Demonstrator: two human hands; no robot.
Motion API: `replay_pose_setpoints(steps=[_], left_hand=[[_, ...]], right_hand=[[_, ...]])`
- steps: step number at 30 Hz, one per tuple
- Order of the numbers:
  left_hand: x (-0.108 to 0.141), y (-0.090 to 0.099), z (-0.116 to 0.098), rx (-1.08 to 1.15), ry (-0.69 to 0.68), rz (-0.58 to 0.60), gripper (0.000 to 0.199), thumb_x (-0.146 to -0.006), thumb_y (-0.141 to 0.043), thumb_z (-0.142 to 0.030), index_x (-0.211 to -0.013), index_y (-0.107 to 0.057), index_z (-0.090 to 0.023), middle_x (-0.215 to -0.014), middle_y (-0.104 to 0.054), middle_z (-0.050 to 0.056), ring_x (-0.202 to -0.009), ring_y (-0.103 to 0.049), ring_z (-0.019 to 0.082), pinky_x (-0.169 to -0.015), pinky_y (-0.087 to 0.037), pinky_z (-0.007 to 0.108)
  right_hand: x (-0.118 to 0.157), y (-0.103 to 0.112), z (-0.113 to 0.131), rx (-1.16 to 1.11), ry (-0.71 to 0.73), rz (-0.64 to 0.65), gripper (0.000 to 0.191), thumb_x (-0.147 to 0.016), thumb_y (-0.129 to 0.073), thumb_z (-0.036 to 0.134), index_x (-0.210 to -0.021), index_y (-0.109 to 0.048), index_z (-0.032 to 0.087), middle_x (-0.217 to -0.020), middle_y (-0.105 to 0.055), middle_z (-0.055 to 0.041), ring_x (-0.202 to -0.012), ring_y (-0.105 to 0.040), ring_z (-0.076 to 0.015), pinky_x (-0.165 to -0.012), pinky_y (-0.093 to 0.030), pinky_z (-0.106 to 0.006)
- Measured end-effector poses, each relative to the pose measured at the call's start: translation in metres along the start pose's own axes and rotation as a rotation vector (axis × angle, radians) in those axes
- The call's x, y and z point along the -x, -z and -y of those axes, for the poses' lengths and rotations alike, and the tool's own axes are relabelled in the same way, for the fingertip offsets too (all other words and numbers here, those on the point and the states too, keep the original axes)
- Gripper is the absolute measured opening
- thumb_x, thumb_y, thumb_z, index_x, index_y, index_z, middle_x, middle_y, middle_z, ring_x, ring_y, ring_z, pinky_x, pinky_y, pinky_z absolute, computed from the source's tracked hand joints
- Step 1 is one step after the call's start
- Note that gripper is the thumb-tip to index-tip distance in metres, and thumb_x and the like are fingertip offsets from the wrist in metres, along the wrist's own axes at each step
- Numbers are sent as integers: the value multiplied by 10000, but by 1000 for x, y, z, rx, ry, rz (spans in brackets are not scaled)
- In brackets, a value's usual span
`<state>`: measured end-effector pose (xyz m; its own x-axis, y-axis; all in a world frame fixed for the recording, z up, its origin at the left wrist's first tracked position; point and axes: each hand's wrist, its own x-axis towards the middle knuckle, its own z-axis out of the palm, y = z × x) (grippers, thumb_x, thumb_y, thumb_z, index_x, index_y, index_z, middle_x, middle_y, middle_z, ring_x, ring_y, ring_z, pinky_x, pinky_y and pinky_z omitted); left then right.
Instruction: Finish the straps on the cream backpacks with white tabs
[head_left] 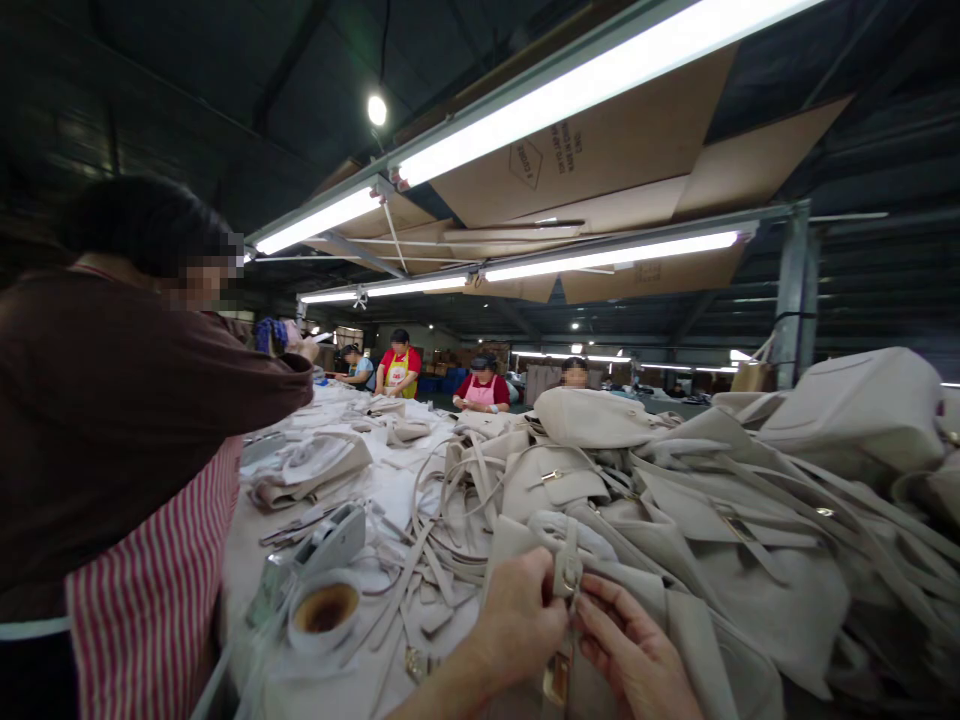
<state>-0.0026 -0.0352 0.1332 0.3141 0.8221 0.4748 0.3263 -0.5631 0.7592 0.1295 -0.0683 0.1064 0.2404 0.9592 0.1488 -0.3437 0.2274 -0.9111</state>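
Note:
A light grey bag (525, 540) lies at the front, with a short strap and a metal buckle (570, 577) between my hands. My left hand (525, 610) is closed, its fingers pinching the left side of the strap at the buckle. From the right, my right hand (626, 640) closes its thumb and fingertips on the strap end just below the buckle. A gold-coloured metal clasp (556, 678) shows under my hands on the bag.
Many grey bags (757, 560) are heaped on the right. Loose straps (424, 560), a round container (324, 608) and a grey device (330, 537) lie left of my hands. A person in a striped apron (154, 590) stands at the left; several people work farther back.

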Motion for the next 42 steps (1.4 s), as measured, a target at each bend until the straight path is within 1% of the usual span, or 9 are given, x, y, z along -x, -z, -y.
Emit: replay_pose_setpoints(steps=[7, 11, 17, 22, 25, 31, 37, 39, 42], left_hand=[[-4, 0, 22, 352, 228, 123, 162, -577, -591, -119, -644, -478, -214, -572, -528, -56, -561, -500, 135, -538, -350, 246], [-4, 2, 19, 406, 259, 140, 169, -551, -592, -93, -641, -498, -201, -554, -546, -58, -529, -515, 127, -521, -371, 242], [1, 2, 13, 480, 258, 153, 143, -551, -554, -108, -664, -518, -189, -580, -557, -51, -529, -534, 115, -524, -418, 240], [5, 5, 17, 756, 497, 396, 446, -467, -664, -110, -882, -519, -186, -655, -667, -2, -488, -578, 127, -533, -504, 292], [9, 8, 19, 890, 609, 504, 480, -462, -702, -124, -903, -521, -171, -700, -689, 40, -571, -651, 174, -560, -548, 331], [13, 4, 20, 989, 622, 378, 329, -549, -709, -127, -839, -554, -147, -663, -670, 25, -514, -609, 111, -534, -517, 245], [4, 12, 16, 956, 690, 264, 334, -501, -654, -101, -781, -498, -193, -532, -600, -38, -460, -565, 101, -455, -429, 176], [3, 14, 15, 864, 596, 210, 306, -497, -662, -114, -747, -504, -191, -519, -587, -46, -457, -559, 103, -443, -410, 175], [8, 12, 12, 642, 339, 137, 153, -577, -646, -172, -706, -564, -165, -543, -584, -36, -498, -563, 104, -492, -438, 199]], right_hand=[[5, -4, -3, 106, 91, 47, 440, -510, -869, 380, -895, -736, 213, -794, -742, -46, -708, -662, -226, -582, -533, -282], [6, -10, -2, 139, 120, -30, 416, -466, -868, 393, -807, -735, 194, -766, -738, -51, -627, -627, -201, -484, -475, -254], [1, -9, -4, 186, 86, 9, 507, -505, -834, 405, -935, -695, 172, -663, -711, -39, -433, -469, -114, -364, -314, -221], [-2, -6, -6, 196, 144, -2, 376, -541, -802, 379, -828, -657, 184, -577, -657, -7, -494, -535, -150, -453, -430, -251], [-1, -4, -8, 170, 149, 12, 372, -536, -800, 396, -801, -639, 191, -658, -689, -26, -584, -602, -186, -529, -484, -278], [5, -3, -12, 163, 164, 13, 330, -614, -764, 398, -823, -618, 189, -662, -661, -9, -588, -566, -165, -528, -468, -262], [9, -3, -13, 120, 152, 11, 298, -576, -780, 346, -686, -533, 219, -576, -553, 47, -527, -492, -132, -466, -423, -236], [9, -3, -16, 78, 136, -5, 307, -568, -791, 329, -662, -520, 218, -557, -525, 58, -522, -470, -121, -462, -411, -224], [8, -3, -18, -89, 56, 23, 296, -596, -795, 325, -697, -540, 213, -578, -539, 59, -532, -459, -105, -499, -422, -217]])
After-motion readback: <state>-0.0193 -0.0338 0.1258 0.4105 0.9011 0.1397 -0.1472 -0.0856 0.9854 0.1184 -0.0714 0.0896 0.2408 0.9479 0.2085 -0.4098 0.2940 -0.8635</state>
